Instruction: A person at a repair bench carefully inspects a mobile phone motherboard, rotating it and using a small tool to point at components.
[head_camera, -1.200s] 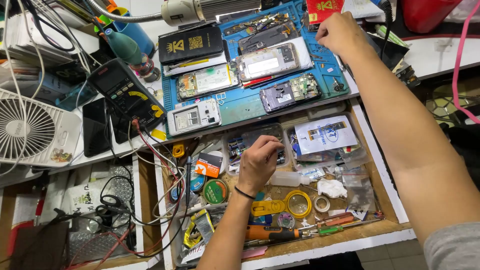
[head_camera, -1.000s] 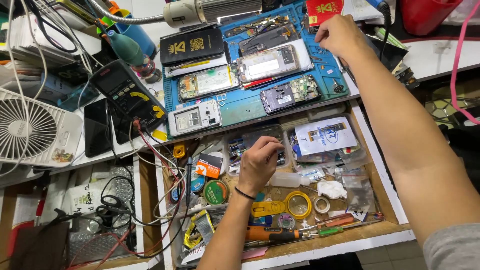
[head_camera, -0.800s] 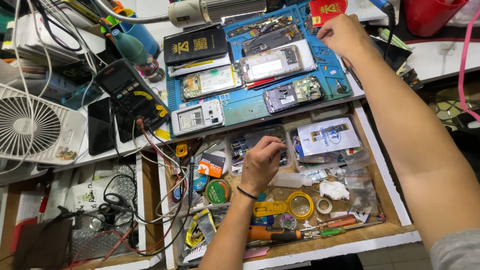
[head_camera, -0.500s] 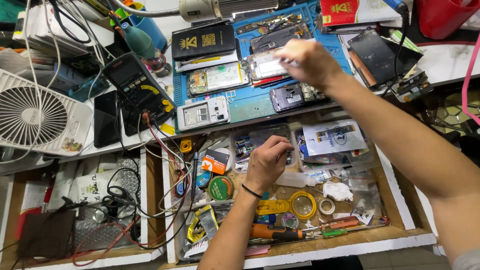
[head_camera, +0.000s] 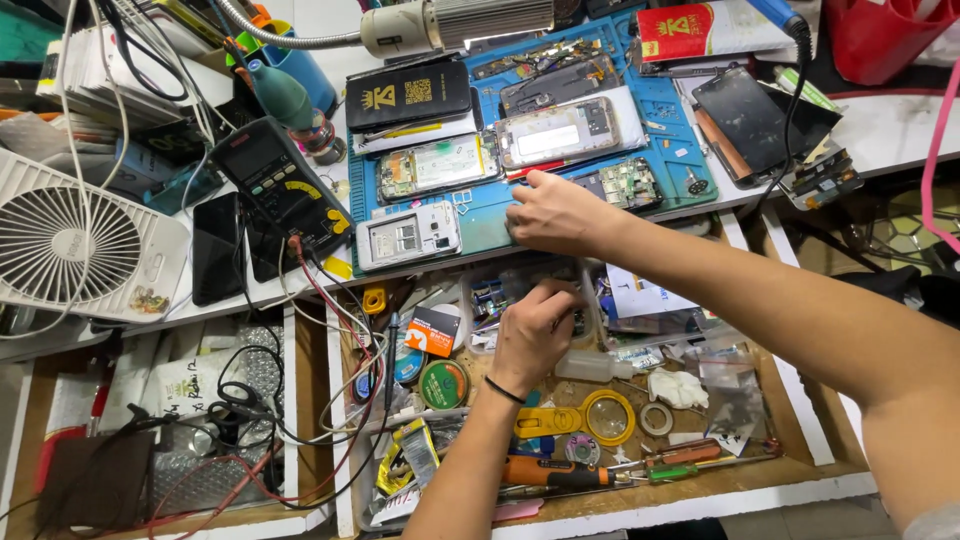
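Two hands at work: left hand (head_camera: 533, 335) curled, fingers down in clear plastic parts tray (head_camera: 487, 300) in open wooden drawer (head_camera: 800, 440); right hand (head_camera: 555, 212) resting on blue silicone repair mat (head_camera: 490, 205) on tabletop, fingers bunched, contents unclear. Best sifted slowly, keeping tiny parts inside.

Clear parts box (head_camera: 490, 300) in open drawer (head_camera: 800, 420)

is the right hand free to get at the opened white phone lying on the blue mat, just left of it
Probably yes. The right hand rests on the blue mat, and the opened white phone lies just to its left with bare mat between them. The left hand is lower down, in the drawer, out of the way.
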